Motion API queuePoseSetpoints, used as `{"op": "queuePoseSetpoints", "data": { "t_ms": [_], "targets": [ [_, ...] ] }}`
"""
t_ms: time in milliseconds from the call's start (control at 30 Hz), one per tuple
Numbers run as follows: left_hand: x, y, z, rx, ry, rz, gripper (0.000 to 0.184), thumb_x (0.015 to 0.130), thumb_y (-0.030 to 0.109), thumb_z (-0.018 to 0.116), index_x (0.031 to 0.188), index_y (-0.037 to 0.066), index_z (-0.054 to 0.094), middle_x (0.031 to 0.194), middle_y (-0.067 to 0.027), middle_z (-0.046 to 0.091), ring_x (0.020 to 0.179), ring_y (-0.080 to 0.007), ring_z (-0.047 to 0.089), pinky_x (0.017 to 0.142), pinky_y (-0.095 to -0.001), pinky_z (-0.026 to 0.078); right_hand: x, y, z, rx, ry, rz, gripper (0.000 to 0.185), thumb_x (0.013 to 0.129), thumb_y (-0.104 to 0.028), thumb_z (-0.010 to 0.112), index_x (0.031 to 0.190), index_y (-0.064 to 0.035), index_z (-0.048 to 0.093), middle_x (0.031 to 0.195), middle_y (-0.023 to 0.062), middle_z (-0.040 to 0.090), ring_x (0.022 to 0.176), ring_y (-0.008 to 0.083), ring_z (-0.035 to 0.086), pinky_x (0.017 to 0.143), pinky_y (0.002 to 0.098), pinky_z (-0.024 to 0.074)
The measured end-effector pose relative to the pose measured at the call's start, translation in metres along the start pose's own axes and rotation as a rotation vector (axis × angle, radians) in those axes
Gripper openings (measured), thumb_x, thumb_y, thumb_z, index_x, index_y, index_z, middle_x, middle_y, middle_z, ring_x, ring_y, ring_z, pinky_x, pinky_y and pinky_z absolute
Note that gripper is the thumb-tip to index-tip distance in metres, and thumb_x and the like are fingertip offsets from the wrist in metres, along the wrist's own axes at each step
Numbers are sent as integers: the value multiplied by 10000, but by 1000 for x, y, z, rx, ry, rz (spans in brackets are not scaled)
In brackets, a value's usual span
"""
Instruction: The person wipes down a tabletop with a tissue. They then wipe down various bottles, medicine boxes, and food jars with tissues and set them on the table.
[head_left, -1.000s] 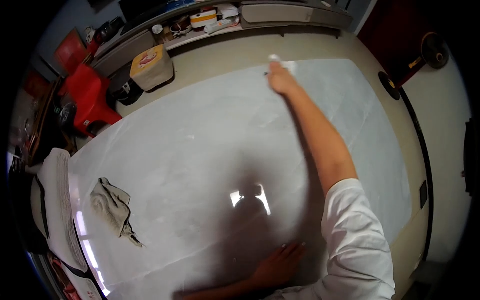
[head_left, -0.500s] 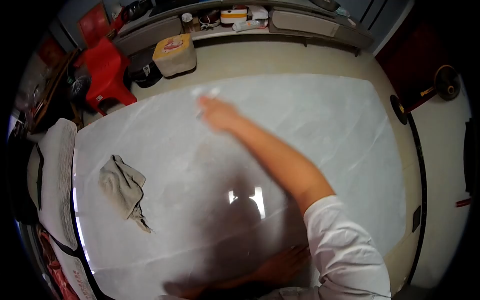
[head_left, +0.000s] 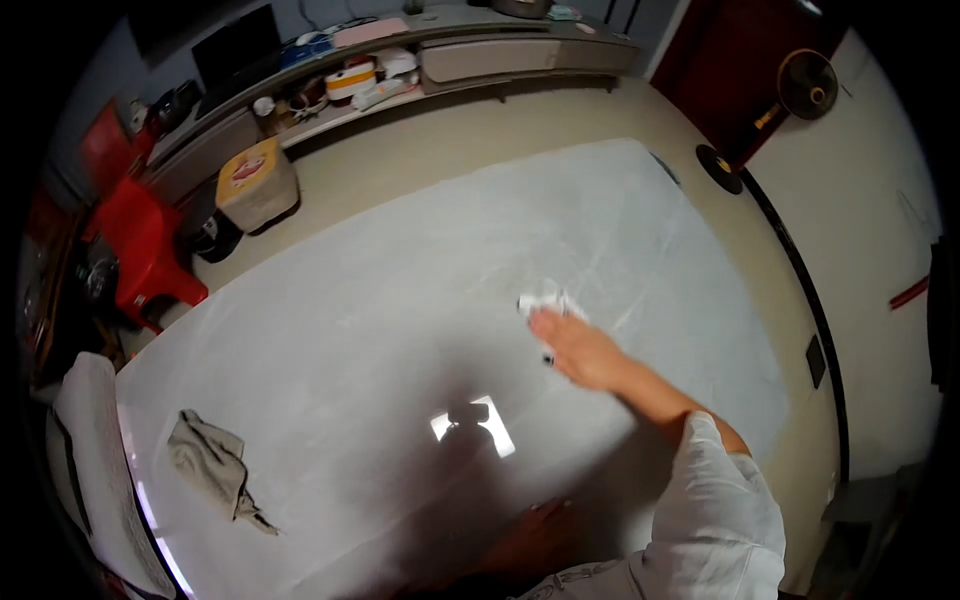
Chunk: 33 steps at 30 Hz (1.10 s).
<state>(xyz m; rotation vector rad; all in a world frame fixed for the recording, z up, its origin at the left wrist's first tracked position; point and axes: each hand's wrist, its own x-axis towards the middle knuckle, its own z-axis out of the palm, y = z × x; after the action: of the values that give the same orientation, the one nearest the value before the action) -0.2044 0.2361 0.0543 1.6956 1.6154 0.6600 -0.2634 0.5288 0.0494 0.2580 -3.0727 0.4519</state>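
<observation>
Near the middle of a glossy pale grey marbled table (head_left: 330, 320), my right hand (head_left: 585, 352) is pressed down on a crumpled white wipe (head_left: 545, 300). The wipe pokes out beyond the fingertips, and a small dark spot shows beside the thumb side. Low in the picture, in shadow, my left hand (head_left: 540, 532) lies on the near part of the tabletop with its fingers stretched out and nothing visible in them. Off to the left a crumpled grey-beige cloth (head_left: 210, 460) lies on the table, apart from both hands.
Beyond the table stand a red plastic chair (head_left: 145, 240), a yellow-topped stool (head_left: 258, 185) and a long low cabinet (head_left: 490, 65). A standing fan (head_left: 805, 85) is at the far right. A pale padded seat back (head_left: 95, 460) borders the table's left edge.
My right hand has swept the white wipe from the table's far side back toward me and to the right. The view has turned rightward. The grey-beige cloth stays on the table.
</observation>
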Motion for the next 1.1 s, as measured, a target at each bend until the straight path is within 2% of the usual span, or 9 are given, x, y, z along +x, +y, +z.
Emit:
{"op": "queuePoseSetpoints", "data": {
  "t_ms": [67, 133, 267, 400, 533, 667, 867, 1000, 1100],
  "targets": [
    [4, -2, 0, 20, -140, -53, 465, 862, 311, 476, 1210, 10, 406, 1299, -202, 351, 1254, -322, 261, 1000, -453, 263, -25, -18, -11, -4, -61, 25, 549, 824, -164, 466, 1323, -32, 278, 1372, 133, 282, 1277, 267, 255, 1038, 388, 224],
    [1, -7, 13, -55, -31, -81, 451, 867, 313, 471, 1204, 18, 419, 1283, -198, 375, 1256, -315, 266, 1005, -454, 257, -27, -11, -12, -17, -72, 8, 542, 837, -189, 468, 1324, -41, 278, 1382, 116, 270, 1283, 248, 244, 1037, 384, 229],
    [1, -1, 11, -77, 148, -46, 422, 874, 320, 458, 1190, 39, 448, 1245, -201, 420, 1228, -328, 318, 996, -434, 287, 32, 64, -14, -75, 23, -66, 505, 869, -230, 432, 1316, -42, 291, 1391, 107, 255, 1282, 242, 243, 1036, 376, 230],
    [3, -11, 23, 262, 10, -97, 365, 863, 291, 471, 1147, 64, 498, 1194, -174, 481, 1137, -309, 439, 936, -393, 366, 110, 165, -15, -155, 169, 0, 493, 885, -262, 359, 1316, -32, 289, 1387, 109, 265, 1287, 236, 234, 1044, 356, 214],
    [5, -3, 16, 222, 114, -53, 374, 851, 288, 474, 1147, 61, 502, 1201, -173, 480, 1143, -304, 439, 951, -412, 347, 103, 233, -40, -81, 256, 437, 492, 870, -254, 352, 1296, -9, 316, 1366, 145, 294, 1277, 256, 254, 1043, 346, 212],
    [4, -2, 17, 204, 146, -38, 383, 840, 285, 477, 1147, 58, 506, 1208, -172, 478, 1149, -300, 439, 966, -432, 329, 3, 300, -62, -82, 421, 859, 504, 853, -245, 381, 1273, 27, 329, 1337, 203, 312, 1260, 305, 273, 1042, 353, 209],
    [-3, 4, 15, 16, 170, -140, 397, 823, 281, 481, 1147, 53, 511, 1219, -170, 476, 1158, -293, 439, 988, -462, 301, -80, 192, -29, -169, 377, 750, 551, 820, -213, 477, 1288, 16, 300, 1348, 193, 295, 1247, 318, 283, 1027, 393, 231],
    [3, -3, 10, 310, 242, 77, 332, 835, 258, 469, 1073, 45, 560, 1142, -200, 528, 1065, -305, 520, 910, -450, 394, -120, 86, -29, -65, 261, 650, 580, 817, -197, 488, 1313, 8, 268, 1373, 186, 254, 1271, 297, 253, 1048, 394, 188],
    [3, -15, 38, 299, 446, 54, 327, 833, 256, 484, 1058, 32, 560, 1137, -214, 527, 1046, -315, 534, 893, -456, 406, -119, 116, -28, -95, 270, 695, 574, 816, -203, 492, 1303, 14, 281, 1372, 184, 259, 1267, 298, 260, 1044, 394, 195]
  ]
}}
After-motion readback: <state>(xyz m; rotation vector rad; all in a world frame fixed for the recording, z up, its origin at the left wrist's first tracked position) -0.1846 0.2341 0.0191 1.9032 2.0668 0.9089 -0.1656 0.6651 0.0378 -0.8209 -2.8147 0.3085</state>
